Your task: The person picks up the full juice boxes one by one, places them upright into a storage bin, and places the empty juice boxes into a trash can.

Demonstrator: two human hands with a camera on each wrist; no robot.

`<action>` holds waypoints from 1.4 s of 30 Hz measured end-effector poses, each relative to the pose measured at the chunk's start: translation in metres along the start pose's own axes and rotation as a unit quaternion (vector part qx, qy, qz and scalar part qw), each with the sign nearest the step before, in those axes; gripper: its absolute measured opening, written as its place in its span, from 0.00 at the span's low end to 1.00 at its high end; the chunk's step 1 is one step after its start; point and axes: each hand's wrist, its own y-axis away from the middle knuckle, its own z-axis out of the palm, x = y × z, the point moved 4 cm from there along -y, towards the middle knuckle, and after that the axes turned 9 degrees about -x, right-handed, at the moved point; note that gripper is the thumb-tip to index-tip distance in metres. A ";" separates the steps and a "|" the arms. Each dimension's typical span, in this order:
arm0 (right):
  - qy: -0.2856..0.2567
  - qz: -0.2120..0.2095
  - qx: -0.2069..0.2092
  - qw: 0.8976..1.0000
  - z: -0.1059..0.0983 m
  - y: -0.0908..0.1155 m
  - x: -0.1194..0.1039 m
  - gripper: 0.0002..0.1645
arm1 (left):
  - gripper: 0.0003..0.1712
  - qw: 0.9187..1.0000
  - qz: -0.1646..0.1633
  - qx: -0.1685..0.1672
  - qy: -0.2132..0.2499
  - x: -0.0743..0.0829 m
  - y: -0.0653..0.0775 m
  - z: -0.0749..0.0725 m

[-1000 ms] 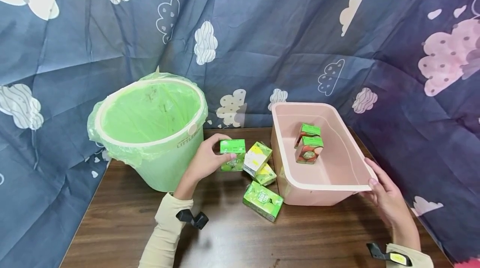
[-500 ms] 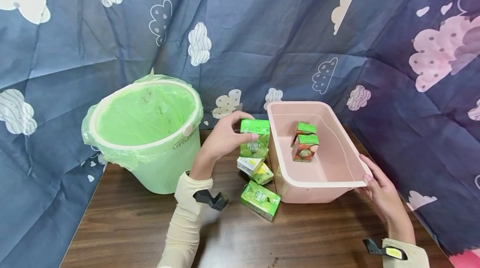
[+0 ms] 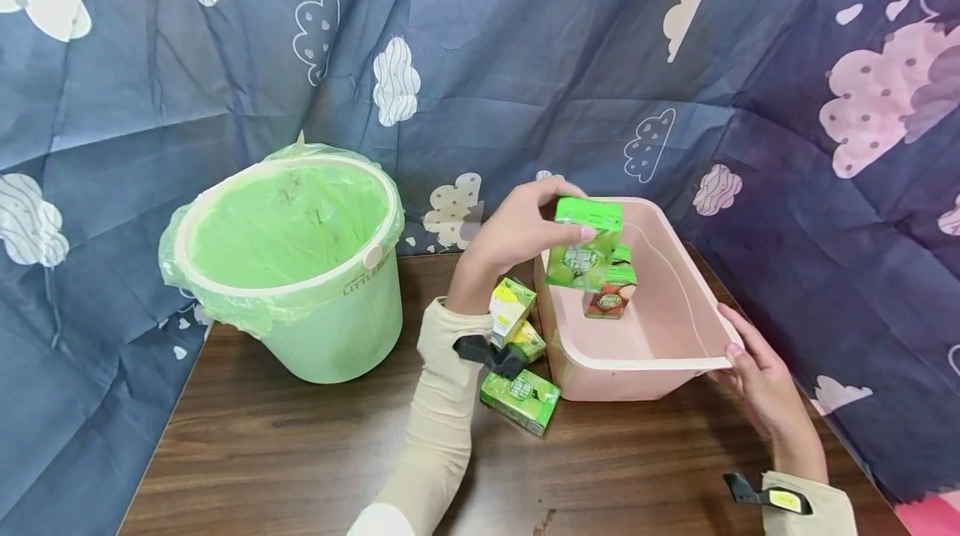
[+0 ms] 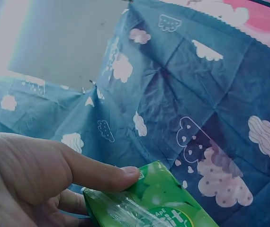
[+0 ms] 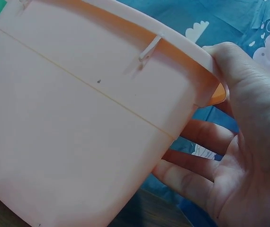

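Observation:
My left hand (image 3: 521, 227) holds a green juice box (image 3: 583, 257) between thumb and fingers, raised over the left rim of the pink plastic tub (image 3: 637, 387). In the left wrist view the thumb lies along one face of the juice box (image 4: 149, 198), while the other fingers are mostly hidden behind it. My right hand (image 3: 772, 390) grips the tub's near right corner. The right wrist view shows the right thumb over the rim and fingers against the outer wall (image 5: 78, 118). Inside the tub stand two red-and-green juice boxes (image 3: 611, 294), partly covered by the held one.
Left of the tub, a green juice box (image 3: 521, 401) lies on the wooden table (image 3: 300, 453). Beside it are two yellow-and-green boxes (image 3: 512, 308), one leaning on the other. A green bin (image 3: 337, 336) with a plastic liner stands at the left. A cloud-print curtain (image 3: 480, 61) hangs behind.
My left hand has carried the green juice box rightward and up, from beside the yellow-and-green boxes to over the tub. My right hand has kept its grip on the tub's corner.

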 end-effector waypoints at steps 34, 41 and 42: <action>-0.012 0.011 0.009 1.000 0.000 -0.005 -0.003 0.32 | 0.09 0.975 -0.180 -0.109 0.074 -0.078 -0.130 0.091; 0.004 0.017 0.013 1.000 0.001 -0.001 -0.001 0.32 | 0.19 0.955 -0.248 -0.163 0.019 -0.117 -0.122 0.110; 0.004 0.017 0.012 1.000 0.002 0.000 -0.001 0.33 | 0.17 0.952 -0.257 -0.168 0.012 -0.121 -0.121 0.112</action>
